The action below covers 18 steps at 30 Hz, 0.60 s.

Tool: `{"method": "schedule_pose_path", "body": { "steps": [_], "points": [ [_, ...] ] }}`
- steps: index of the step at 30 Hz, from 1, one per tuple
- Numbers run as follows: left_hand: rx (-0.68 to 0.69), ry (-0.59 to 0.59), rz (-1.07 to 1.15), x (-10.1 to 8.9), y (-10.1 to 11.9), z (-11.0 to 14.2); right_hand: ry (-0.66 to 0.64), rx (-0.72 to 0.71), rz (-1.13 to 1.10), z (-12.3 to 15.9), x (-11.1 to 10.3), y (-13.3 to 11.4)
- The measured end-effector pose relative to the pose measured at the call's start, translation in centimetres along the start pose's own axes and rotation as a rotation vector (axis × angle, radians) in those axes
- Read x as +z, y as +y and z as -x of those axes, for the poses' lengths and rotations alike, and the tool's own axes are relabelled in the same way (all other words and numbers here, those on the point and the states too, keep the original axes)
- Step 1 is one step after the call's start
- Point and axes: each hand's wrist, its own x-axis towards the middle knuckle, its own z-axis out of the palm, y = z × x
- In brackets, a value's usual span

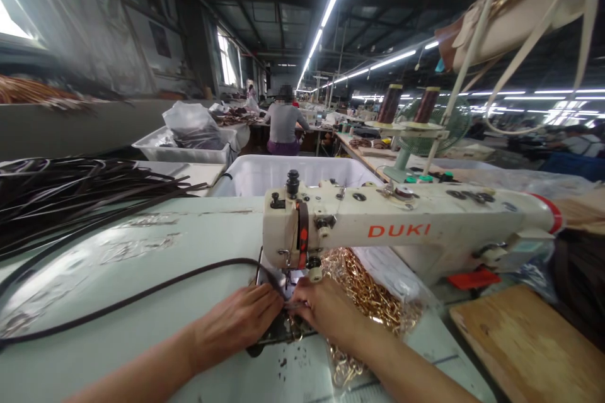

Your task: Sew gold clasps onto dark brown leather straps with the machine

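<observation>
A white sewing machine [340, 220] with orange lettering stands across the table, its needle area lit from within. Just left of the needle, my left hand [243, 318] is closed on a long dark strap [155, 289], which arcs away over the table to the left. My right hand [326, 308] is closed close to the needle, its thumb and fingers pinched at the strap's end; what exactly lies between them is partly hidden. Behind my right hand, a clear plastic bag of gold-coloured metal hooks [363, 289] lies beneath the machine's arm.
A heap of dark straps [85, 201] covers the table's left side. Beyond the machine is a white bin [297, 167]. A wooden board [534, 340] lies at right, and thread spools [390, 104] stand behind. A person [283, 126] sits further back.
</observation>
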Motion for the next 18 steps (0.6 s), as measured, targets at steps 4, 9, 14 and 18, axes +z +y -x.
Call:
{"method": "schedule_pose_path", "body": {
  "steps": [4,9,14,18],
  "points": [
    [0.081,0.03,-0.021,0.8,-2.2,-0.5,0.059,0.133,0.084,-0.6,0.5,-0.8],
    [0.115,0.032,-0.028,1.4,-3.4,-0.7,0.124,0.182,0.133,-0.7,1.0,-1.1],
    [0.081,0.07,-0.001,1.6,-3.1,-0.2,0.137,0.051,0.221,-0.5,1.2,-1.0],
    [0.09,0.065,0.011,2.3,-3.3,0.3,0.092,0.06,0.289,-0.4,1.6,-1.0]
  ]
}}
